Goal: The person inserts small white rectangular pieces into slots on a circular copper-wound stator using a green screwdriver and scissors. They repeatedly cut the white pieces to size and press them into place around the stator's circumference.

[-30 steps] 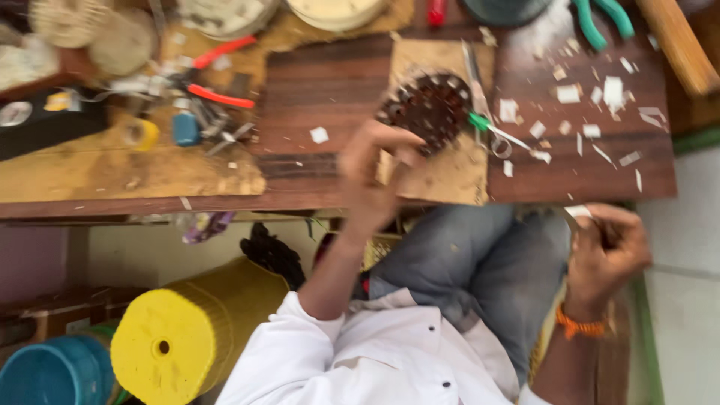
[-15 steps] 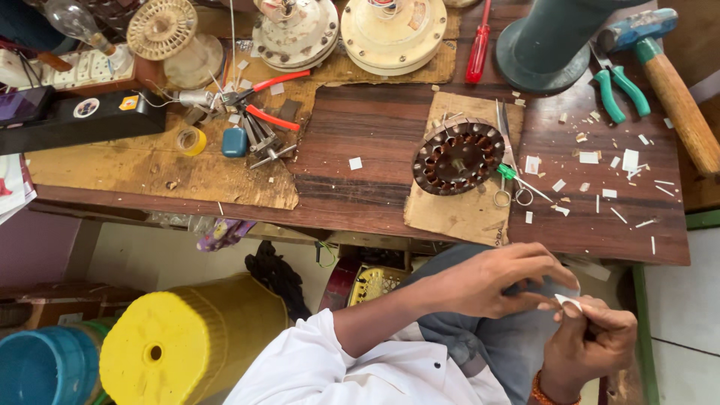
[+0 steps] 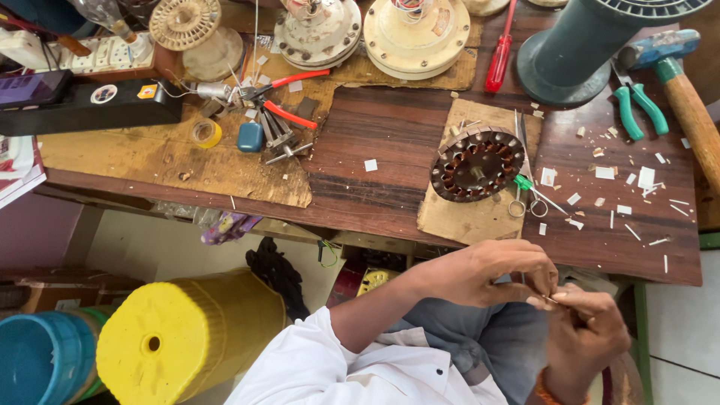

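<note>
In the head view, both hands meet low in the frame, right of centre, over the person's lap and below the front edge of the table (image 3: 360, 150). The left hand (image 3: 487, 274) pinches something very small between thumb and forefinger, and the right hand (image 3: 585, 334) meets it with fingertips closed on the same piece; it looks like a thin sliver or short strip (image 3: 550, 298), pale, but it is too small to tell for sure. So both grips are clenched, fingertip to fingertip, on that tiny piece.

To do this well, I judge the pinch should stay light and right at the tips, with the wrists braced near the lap so the piece does not slip or bend.

Up on the table, right of centre, the round wound copper coil core (image 3: 477, 163) lies on a piece of cardboard (image 3: 469, 217), with small scissors (image 3: 525, 196) touching its right side. White scraps (image 3: 604, 172) are scattered on the right of the table. Green pliers (image 3: 637, 109) and a hammer (image 3: 686, 105) lie at upper right, a red screwdriver (image 3: 499, 60) at top centre, red-handled pliers (image 3: 289, 94) at upper left. A yellow spool (image 3: 172, 345) sits on the floor at lower left.
</note>
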The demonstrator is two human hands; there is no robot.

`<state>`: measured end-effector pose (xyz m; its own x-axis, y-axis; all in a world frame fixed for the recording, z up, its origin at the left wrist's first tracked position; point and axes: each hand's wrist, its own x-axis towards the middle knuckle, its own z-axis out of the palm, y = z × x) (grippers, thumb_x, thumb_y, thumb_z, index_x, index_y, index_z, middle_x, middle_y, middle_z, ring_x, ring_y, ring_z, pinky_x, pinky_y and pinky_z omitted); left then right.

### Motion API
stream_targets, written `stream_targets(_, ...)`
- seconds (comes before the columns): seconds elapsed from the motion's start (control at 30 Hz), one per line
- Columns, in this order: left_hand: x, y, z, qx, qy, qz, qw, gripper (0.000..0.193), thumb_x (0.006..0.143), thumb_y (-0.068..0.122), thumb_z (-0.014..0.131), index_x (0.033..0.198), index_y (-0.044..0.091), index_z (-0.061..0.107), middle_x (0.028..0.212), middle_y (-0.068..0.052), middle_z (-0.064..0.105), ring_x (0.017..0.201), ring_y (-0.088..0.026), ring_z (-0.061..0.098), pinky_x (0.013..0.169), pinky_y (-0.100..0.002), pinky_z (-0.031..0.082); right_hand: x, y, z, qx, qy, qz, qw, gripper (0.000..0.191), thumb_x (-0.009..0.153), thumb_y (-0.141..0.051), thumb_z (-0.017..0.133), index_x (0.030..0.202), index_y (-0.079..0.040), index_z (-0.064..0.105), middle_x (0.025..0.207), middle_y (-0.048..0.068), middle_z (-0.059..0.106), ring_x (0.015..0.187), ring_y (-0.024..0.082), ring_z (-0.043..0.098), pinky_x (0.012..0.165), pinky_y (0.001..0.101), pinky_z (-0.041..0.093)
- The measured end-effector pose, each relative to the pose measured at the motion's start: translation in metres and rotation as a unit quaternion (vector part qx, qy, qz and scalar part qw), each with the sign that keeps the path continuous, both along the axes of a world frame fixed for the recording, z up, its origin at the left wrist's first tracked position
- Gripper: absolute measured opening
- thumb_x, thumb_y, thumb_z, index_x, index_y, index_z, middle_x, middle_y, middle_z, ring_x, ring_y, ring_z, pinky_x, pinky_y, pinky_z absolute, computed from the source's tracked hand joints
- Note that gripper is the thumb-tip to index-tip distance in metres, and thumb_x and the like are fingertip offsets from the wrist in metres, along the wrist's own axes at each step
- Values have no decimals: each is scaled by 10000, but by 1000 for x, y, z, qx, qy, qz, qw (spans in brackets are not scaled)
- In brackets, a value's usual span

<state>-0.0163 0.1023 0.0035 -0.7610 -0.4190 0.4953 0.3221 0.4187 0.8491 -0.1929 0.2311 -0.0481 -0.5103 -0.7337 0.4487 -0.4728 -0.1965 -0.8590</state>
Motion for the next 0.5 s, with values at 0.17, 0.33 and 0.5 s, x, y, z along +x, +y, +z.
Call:
stream_targets(0.17, 4, -2, 3, 88, -43, 68, 993, 158, 998, 135, 726, 1129, 69, 667, 979, -11, 748, 910, -123, 741, 794, -280, 594, -22, -39, 25, 4, -51, 66, 997, 113, 1040, -172, 703, 1013, -64, 681, 885, 47, 730, 709, 68, 665, 634, 191, 520)
stream_targets(0.33, 6, -5, 11, 37, 17, 104, 994, 212, 946, 119, 749, 1138, 92, 663, 1095, -2, 713, 975, -116, 698, 869, -280, 593, -46, -97, 36, 53, 237, 53, 969, 144, 1104, -180, 686, 1094, -37, 702, 1163, 77, 724, 1084, 186, 650, 806, 275, 582)
stream_targets(0.5, 7, -4, 13, -40, 38, 143, 988, 214, 899, 70, 770, 1100, 114, 709, 995, 10, 716, 909, -142, 629, 832, -288, 551, -46, -132, 38, 190, 410, 35, 891, 306, 989, -321, 792, 1207, -112, 745, 1222, 117, 715, 1157, 336, 591, 993, 461, 492)
